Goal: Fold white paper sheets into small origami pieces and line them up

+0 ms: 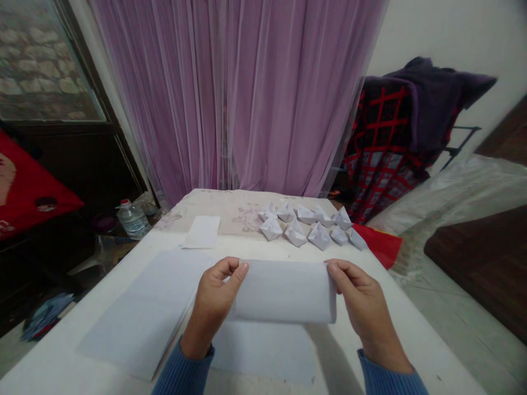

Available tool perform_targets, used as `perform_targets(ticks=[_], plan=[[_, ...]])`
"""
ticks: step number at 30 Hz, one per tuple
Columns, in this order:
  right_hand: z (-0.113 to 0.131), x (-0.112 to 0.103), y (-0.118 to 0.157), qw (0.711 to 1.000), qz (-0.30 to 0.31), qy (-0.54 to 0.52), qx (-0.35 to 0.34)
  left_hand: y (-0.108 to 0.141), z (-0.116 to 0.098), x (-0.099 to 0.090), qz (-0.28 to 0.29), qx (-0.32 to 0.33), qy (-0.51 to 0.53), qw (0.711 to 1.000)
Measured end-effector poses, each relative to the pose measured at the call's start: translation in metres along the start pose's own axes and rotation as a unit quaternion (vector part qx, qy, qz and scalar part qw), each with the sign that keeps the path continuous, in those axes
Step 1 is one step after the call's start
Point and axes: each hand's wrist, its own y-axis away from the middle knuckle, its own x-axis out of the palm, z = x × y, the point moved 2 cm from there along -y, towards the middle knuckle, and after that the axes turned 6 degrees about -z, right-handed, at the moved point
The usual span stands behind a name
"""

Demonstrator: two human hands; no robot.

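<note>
Two hands apart: left hand [214,302] and right hand [362,304] pinching opposite ends of curved paper sheet [284,292]. Risk: uneven pull skews edges; slack pinch drops sheet.

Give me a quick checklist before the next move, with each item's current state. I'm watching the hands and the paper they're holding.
1. Grip: ok. The left hand and right hand each pinch one end of the white paper sheet.
2. Crease in the sheet: cannot tell. It looks rounded from this view.
3. Folded paper boats: ok. They sit in rows beyond the hands, untouched.
4. Paper pile: ok. It lies flat on the table, beside the left hand.
5. Small loose sheet: ok. It lies flat beyond the pile, apart from both hands.
</note>
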Motion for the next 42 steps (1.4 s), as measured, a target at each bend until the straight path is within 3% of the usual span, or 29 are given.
perform_targets(ticks=[18, 25, 30, 33, 38, 42], plan=[[0.009, 0.002, 0.006, 0.999, 0.03, -0.022, -0.025, 0.001, -0.001, -0.009, -0.038, 0.004, -0.009, 0.999], [-0.022, 0.018, 0.004, 0.995, 0.087, 0.035, -0.01, -0.012, 0.028, -0.01, -0.062, 0.006, -0.106, 0.992], [-0.064, 0.04, 0.008, 0.969, 0.131, 0.209, -0.025, -0.02, 0.06, -0.006, -0.001, -0.014, -0.252, 0.967], [-0.078, 0.047, 0.012, 0.94, 0.132, 0.309, -0.051, -0.021, 0.073, -0.003, 0.038, -0.006, -0.348, 0.937], [-0.086, 0.055, 0.019, 0.897, 0.144, 0.404, -0.104, -0.018, 0.085, 0.001, 0.03, 0.051, -0.486, 0.872], [-0.09, 0.06, 0.023, 0.874, 0.145, 0.445, -0.13, -0.016, 0.089, 0.003, 0.027, 0.053, -0.519, 0.853]])
